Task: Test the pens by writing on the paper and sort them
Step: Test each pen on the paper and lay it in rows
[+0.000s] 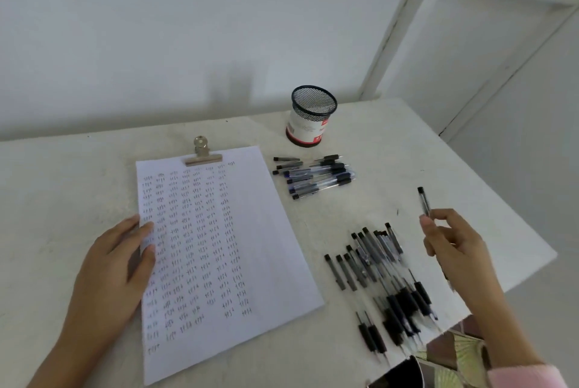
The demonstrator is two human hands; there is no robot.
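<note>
Left hand (116,265) rests flat on the left edge of the paper (219,246), right hand (454,243) pinching one pen (424,202) out to its right. I see a mesh cup (310,118) past the paper's top-right corner, plus a small pen pile (313,176) and a big pen pile (382,278) along its right side.

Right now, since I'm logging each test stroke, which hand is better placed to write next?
Right. The right hand pinches a pen; the left hand lies flat on the paper, likely steadying it.

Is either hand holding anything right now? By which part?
The right hand pinches one pen partway along its barrel, with its black end pointing up. The left hand holds nothing and rests flat on the left edge of the paper.
</note>
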